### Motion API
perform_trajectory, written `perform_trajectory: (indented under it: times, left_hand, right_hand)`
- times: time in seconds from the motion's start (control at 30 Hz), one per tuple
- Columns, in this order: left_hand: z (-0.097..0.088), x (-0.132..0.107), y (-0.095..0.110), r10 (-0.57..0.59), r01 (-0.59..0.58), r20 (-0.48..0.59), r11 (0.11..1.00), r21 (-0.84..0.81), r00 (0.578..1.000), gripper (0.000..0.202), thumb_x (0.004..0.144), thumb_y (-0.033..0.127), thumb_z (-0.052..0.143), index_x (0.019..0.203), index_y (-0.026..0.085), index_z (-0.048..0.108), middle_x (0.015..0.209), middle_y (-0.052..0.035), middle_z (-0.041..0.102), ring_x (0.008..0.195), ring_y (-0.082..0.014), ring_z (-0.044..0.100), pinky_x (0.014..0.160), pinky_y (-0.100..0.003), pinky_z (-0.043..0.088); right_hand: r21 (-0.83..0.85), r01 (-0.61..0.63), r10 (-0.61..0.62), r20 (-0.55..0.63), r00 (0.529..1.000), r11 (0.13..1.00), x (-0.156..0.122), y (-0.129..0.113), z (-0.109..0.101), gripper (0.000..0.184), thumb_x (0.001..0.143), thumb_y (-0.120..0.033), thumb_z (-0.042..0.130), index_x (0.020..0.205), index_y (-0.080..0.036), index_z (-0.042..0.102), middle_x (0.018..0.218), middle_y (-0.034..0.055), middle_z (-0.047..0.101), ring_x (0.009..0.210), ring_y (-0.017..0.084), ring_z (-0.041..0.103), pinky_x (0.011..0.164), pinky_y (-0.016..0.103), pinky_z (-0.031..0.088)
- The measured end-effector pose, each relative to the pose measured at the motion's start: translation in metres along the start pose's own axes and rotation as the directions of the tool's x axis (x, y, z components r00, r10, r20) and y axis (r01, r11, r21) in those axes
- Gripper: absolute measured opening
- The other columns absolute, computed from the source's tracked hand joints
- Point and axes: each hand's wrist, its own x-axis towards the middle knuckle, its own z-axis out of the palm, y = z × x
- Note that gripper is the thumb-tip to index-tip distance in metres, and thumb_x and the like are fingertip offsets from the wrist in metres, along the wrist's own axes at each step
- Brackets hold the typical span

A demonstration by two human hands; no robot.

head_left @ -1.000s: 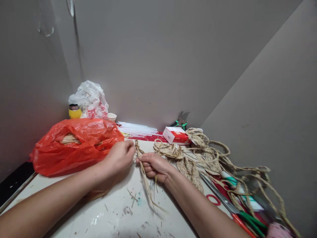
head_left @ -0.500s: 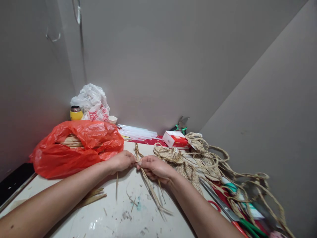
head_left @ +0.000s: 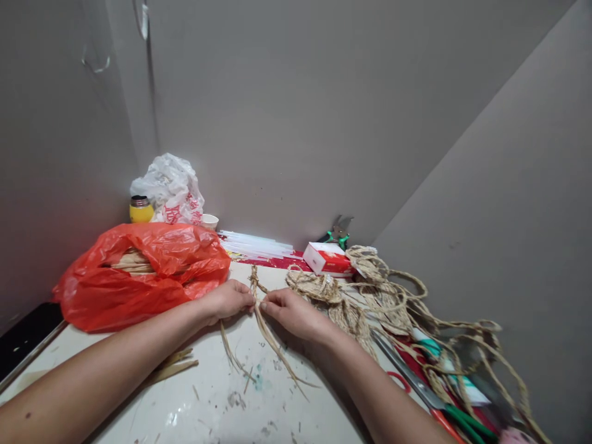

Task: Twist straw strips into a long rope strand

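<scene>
A short braid of dry straw lies on the white table with a knotted top end. My left hand pinches the straw strands at the braid's lower left side. Close by on the right, my right hand has its thumb and fingers drawn together at the strands; its grip is partly hidden. Long loose strands trail from between the hands toward me. Thinner strands hang below my left hand. More flat straw pieces lie by my left forearm.
A red plastic bag holding straw stands at left. Coiled straw rope spreads along the right, with large scissors beside it. At the back are white sticks, a red and white box and green-handled pruners.
The strands that lay under my right hand now hang below my left hand. My right fingertips have drawn slightly away from my left ones, and the long loose strands have shifted left.
</scene>
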Motion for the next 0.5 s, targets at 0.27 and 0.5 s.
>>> perform_trajectory:
  times: [0.27,0.5]
  left_hand:
    - [0.001,0.002,-0.007,0.069,-0.068,0.002,0.991,-0.112,0.998,0.026,0.071,0.033,0.052,0.052,0.018,0.043,0.038,0.0085,0.031,0.033,-0.0046,0.019,0.038,-0.024,0.009]
    - [-0.001,-0.002,-0.006,0.061,-0.053,0.036,0.978,-0.201,0.997,0.021,0.064,0.030,0.059,0.055,0.018,0.044,0.039,0.0095,0.032,0.034,-0.0038,0.019,0.036,-0.023,0.008]
  right_hand:
    - [0.148,-0.128,0.110,0.123,0.986,0.981,-0.010,-0.013,0.022,0.022,0.081,-0.022,0.041,0.062,-0.018,0.053,0.040,-0.0043,0.044,0.033,0.009,0.037,0.038,0.022,0.025]
    - [0.032,-0.033,0.029,0.127,0.991,0.999,-0.026,-0.025,0.031,0.026,0.081,-0.023,0.047,0.056,-0.019,0.048,0.047,0.0013,0.057,0.041,0.011,0.048,0.045,0.023,0.031]
